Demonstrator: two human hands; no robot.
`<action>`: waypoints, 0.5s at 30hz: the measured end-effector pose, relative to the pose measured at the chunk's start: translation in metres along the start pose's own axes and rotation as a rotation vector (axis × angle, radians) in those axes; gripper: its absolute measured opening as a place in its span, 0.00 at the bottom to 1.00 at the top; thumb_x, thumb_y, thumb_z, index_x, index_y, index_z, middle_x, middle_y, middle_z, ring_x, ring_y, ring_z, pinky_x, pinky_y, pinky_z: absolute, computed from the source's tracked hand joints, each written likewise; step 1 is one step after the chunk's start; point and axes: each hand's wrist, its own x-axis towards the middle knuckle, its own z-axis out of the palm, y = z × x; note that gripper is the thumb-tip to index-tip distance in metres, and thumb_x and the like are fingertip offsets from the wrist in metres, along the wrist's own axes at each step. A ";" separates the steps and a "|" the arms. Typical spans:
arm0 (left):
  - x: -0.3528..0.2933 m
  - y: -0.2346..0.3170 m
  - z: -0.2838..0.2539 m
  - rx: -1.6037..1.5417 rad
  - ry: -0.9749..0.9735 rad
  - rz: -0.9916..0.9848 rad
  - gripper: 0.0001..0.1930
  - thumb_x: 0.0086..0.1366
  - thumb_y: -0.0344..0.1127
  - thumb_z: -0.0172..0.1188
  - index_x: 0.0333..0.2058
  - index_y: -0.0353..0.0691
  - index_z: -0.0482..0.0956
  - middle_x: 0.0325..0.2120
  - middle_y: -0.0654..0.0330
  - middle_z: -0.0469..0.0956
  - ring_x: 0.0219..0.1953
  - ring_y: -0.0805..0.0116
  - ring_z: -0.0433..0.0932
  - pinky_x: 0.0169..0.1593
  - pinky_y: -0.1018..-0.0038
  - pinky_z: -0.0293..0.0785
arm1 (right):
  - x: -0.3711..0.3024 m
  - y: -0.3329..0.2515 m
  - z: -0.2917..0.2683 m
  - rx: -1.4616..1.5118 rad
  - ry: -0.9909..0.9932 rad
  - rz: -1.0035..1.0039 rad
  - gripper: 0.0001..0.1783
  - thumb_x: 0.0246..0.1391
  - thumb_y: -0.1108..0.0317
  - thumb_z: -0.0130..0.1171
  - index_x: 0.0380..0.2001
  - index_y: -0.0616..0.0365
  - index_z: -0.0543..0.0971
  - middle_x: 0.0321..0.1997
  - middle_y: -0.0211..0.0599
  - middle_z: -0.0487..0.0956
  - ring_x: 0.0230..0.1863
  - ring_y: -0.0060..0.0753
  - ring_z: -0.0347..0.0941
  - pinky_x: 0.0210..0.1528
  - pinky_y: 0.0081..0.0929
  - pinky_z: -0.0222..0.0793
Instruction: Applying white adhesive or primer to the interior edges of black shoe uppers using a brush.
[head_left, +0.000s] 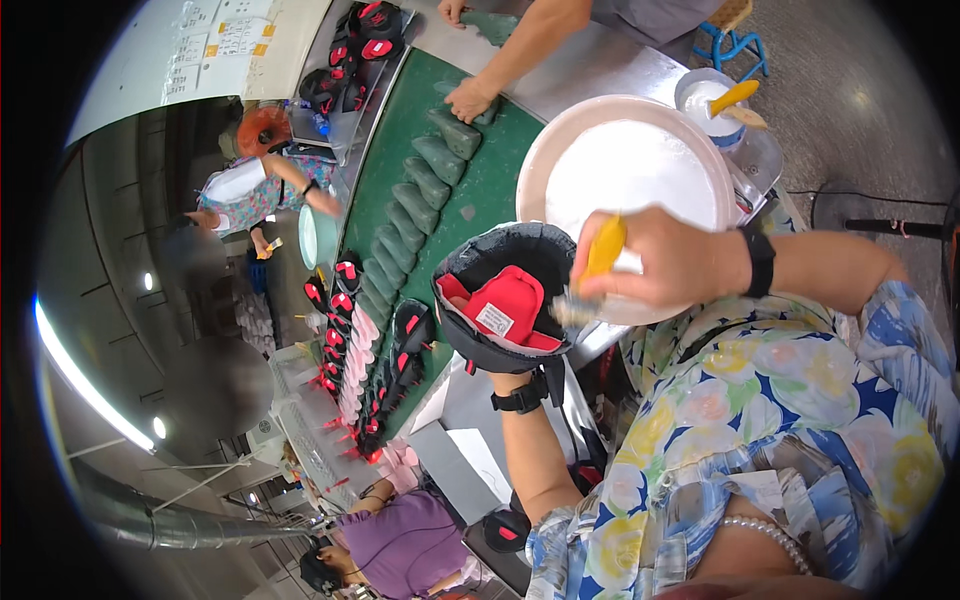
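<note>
My left hand [508, 383] holds up a black shoe upper [497, 352], its opening facing me, with a red tongue and a white label inside. Most of that hand is hidden behind the upper. My right hand [655, 262] is closed around a brush [606, 246] with a yellow handle. The pale bristles are at the right edge of the upper, slightly blurred; whether they touch it I cannot tell. Under my right hand stands a wide pale basin [541, 165] of white liquid.
A green conveyor belt [390, 150] carries a row of grey-green shoe lasts [427, 183] and several black-and-red uppers [405, 345]. A co-worker's hand [470, 100] touches a last. A small tub [690, 95] with a yellow-handled brush stands beyond the basin. Other people work across the belt.
</note>
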 end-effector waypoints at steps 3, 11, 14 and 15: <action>-0.003 -0.002 -0.022 0.064 0.135 0.096 0.25 0.74 0.45 0.49 0.66 0.46 0.63 0.62 0.52 0.71 0.62 0.52 0.70 0.66 0.53 0.65 | 0.003 0.009 0.015 -0.162 -0.160 0.084 0.12 0.56 0.67 0.65 0.39 0.59 0.75 0.34 0.42 0.82 0.35 0.40 0.81 0.40 0.31 0.74; -0.007 0.040 -0.108 0.146 0.567 0.436 0.25 0.74 0.42 0.51 0.67 0.45 0.63 0.64 0.52 0.68 0.67 0.52 0.64 0.71 0.53 0.57 | 0.021 0.005 -0.021 -0.150 0.135 0.165 0.07 0.55 0.71 0.66 0.34 0.62 0.80 0.34 0.36 0.82 0.37 0.28 0.79 0.42 0.25 0.73; -0.007 0.067 -0.146 0.587 0.678 0.392 0.25 0.65 0.23 0.55 0.60 0.49 0.66 0.54 0.55 0.76 0.51 0.54 0.78 0.51 0.60 0.80 | 0.008 -0.008 -0.042 -0.158 0.129 0.340 0.09 0.58 0.72 0.64 0.40 0.62 0.77 0.39 0.34 0.79 0.42 0.25 0.77 0.47 0.24 0.73; -0.001 0.078 -0.156 0.566 0.690 0.414 0.25 0.65 0.23 0.55 0.60 0.49 0.66 0.54 0.55 0.76 0.51 0.54 0.78 0.51 0.60 0.80 | 0.006 -0.011 -0.043 -0.159 0.139 0.408 0.09 0.58 0.72 0.63 0.40 0.61 0.75 0.39 0.32 0.77 0.43 0.24 0.76 0.48 0.23 0.71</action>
